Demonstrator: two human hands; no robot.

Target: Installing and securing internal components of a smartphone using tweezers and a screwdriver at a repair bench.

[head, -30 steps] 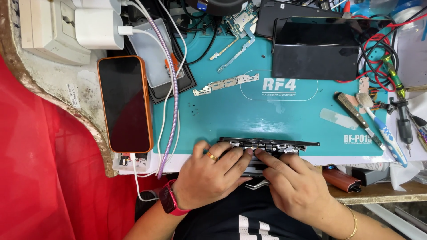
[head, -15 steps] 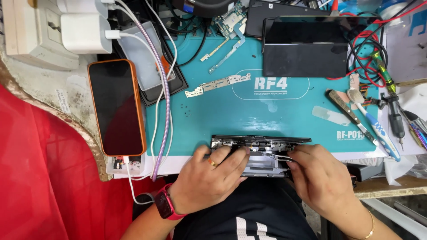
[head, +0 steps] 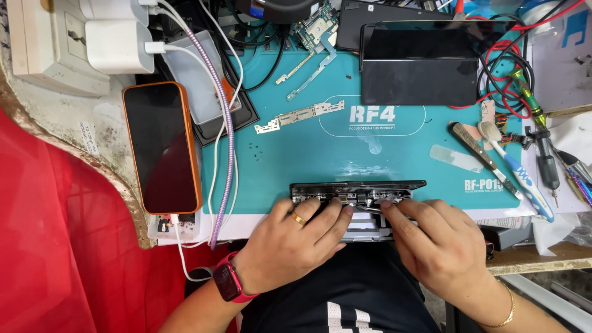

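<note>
Both hands (head: 364, 246) grip a slim, dark, opened metal phone frame (head: 357, 191).

Mat: a teal work mat (head: 320, 157) covers the table, with white print near its middle.
Phone: an orange-cased phone (head: 161, 148) lies face up at the mat's left edge — screen dark, a white cable plugged into its near end.
Chargers: two white plugs (head: 117, 37) sit in a socket block at the top left; a braided purple-white cable (head: 228, 135) runs down from them.
Dark panel: a black rectangular screen (head: 419, 65) rests at the mat's far right corner.
Metal strips: slim flat parts (head: 300, 116) lie left of the print.
Tools: a toothbrush (head: 515, 169) and a dark-handled tool (head: 478, 154) lie side by side at the right — a green screwdriver (head: 527, 98) beyond them.
Wires: red and black leads (head: 499, 55) loop by the panel.
</note>
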